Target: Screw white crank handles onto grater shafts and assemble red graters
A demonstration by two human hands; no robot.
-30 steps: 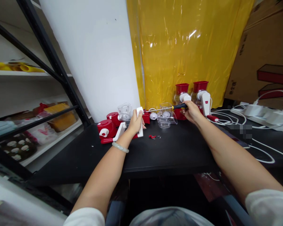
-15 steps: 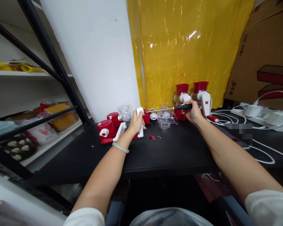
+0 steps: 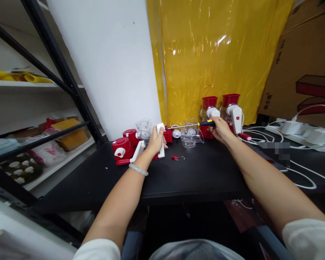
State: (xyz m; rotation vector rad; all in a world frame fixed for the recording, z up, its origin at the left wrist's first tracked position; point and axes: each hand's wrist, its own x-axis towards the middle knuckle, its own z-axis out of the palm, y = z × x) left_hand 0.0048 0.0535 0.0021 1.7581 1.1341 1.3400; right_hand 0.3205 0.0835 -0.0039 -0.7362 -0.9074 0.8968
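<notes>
White plastic makes up the crank arm [image 3: 161, 145] in the left hand [image 3: 154, 141], whose fingers are wrapped round it near the far edge of the black table [image 3: 200, 177]; it stands roughly upright. The right hand [image 3: 221, 128], at 3 o'clock from it, grips one screwdriver [image 3: 205, 123] by its black-and-yellow handle. The shaft points toward 9 o'clock, its tip just beside the arm's upper end; I cannot tell whether it is seated.

At 2 o'clock two rotary graters [image 3: 236, 119] stand side by side, each topped by one red hopper [image 3: 231, 99]; the angle hides what the hoppers hold. Clear housings [image 3: 189, 141] overlap at 3 o'clock, too tangled to count. One more clear housing [image 3: 143, 130] is at 10 o'clock, near two red bases [image 3: 124, 147] at 9 o'clock, where a second crank [image 3: 137, 151] with a red grip lies.

Between 4 and 5 o'clock sit small red pieces [image 3: 175, 157] and silvery bits [image 3: 183, 157], too small to count. Well apart at 3 o'clock are two white chargers [image 3: 291, 126]. Far out at 9 o'clock, a shelf [image 3: 61, 163] bears one plastic bag [image 3: 52, 148], contents unreadable.
</notes>
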